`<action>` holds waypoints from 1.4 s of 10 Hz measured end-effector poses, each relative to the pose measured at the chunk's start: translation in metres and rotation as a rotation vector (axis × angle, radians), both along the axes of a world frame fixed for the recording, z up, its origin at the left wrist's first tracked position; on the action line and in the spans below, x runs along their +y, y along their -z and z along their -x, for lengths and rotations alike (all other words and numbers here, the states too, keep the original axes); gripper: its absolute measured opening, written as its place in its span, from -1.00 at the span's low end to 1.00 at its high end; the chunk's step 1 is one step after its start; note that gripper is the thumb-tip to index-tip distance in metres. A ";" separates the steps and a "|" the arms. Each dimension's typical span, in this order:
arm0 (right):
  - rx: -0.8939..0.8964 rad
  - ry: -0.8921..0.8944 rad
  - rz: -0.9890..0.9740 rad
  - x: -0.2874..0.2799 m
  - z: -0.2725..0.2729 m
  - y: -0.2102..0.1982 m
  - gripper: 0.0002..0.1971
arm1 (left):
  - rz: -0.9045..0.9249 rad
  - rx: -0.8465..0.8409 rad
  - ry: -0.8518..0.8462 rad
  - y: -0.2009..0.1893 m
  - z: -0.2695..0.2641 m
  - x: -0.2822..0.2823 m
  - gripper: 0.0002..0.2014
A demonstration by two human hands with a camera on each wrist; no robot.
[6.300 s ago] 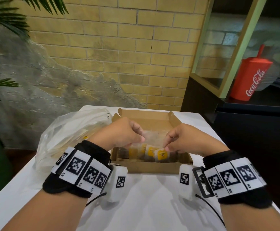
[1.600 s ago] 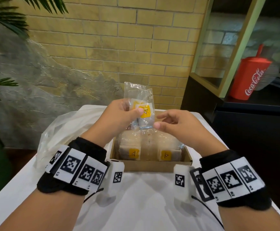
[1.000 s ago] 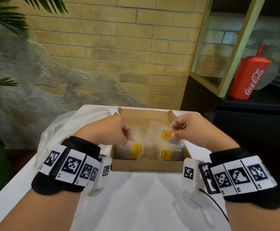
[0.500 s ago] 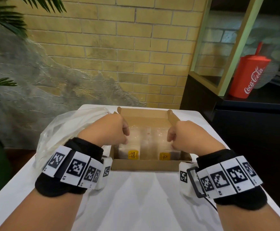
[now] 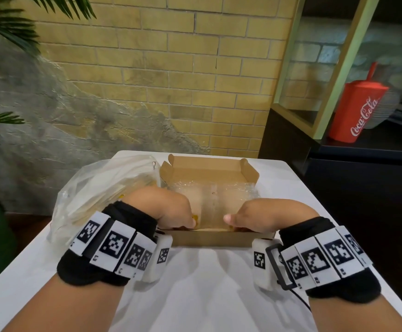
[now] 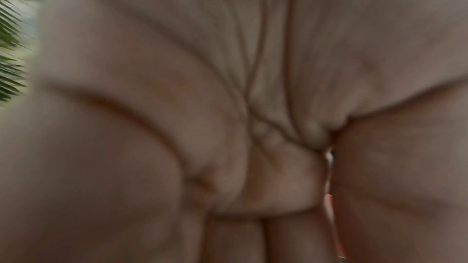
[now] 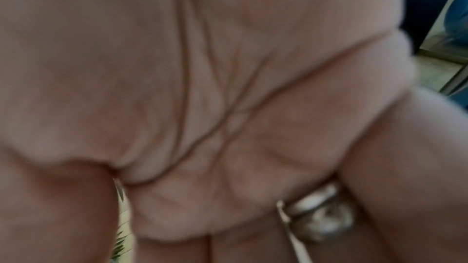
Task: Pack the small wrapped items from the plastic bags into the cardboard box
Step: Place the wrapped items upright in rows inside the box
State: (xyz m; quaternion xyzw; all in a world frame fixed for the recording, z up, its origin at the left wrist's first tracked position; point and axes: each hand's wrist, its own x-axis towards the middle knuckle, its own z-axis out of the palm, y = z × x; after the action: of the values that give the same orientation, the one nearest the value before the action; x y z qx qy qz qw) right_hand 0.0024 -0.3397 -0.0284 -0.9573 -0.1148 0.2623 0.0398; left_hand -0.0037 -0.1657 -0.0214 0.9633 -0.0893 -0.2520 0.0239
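In the lower middle of the head view, an open cardboard box (image 5: 209, 237) sits on a white surface (image 5: 202, 291), its flaps raised at the far edge toward the centre of the frame. Inside it lie clear-wrapped items (image 5: 215, 202) that fill the box from side to side, with a small patch of yellow label showing by the near wall. The left hand (image 5: 164, 209) is at the box's near left corner and the right hand (image 5: 264, 216) at its near right corner, both knuckles-up with the fingers bent down over the near edge onto the wrapped items. Whether those fingers pinch the wrapping or only press on it I cannot tell, because the backs of the hands cover them. Both wrist views are filled by blurred, creased palm and folded fingers; the right one shows a ring (image 7: 321, 215) on 1 finger. A crumpled clear plastic bag (image 5: 99, 190) lies at left of the box, touching its left side, with pale contents inside. At the upper right of the head view a red Coca-Cola cup (image 5: 355, 111) stands on a dark shelf.
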 end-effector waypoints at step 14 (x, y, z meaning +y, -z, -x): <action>-0.448 0.035 -0.409 -0.014 0.002 -0.023 -0.89 | 0.640 -0.297 -0.238 -0.025 -0.001 0.041 -0.91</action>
State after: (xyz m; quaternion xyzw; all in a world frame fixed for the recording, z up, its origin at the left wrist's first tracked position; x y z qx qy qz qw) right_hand 0.0003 -0.3536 -0.0055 -0.9653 -0.1547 0.0156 0.2100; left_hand -0.0031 -0.1244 0.0036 0.9368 -0.0534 -0.0642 0.3399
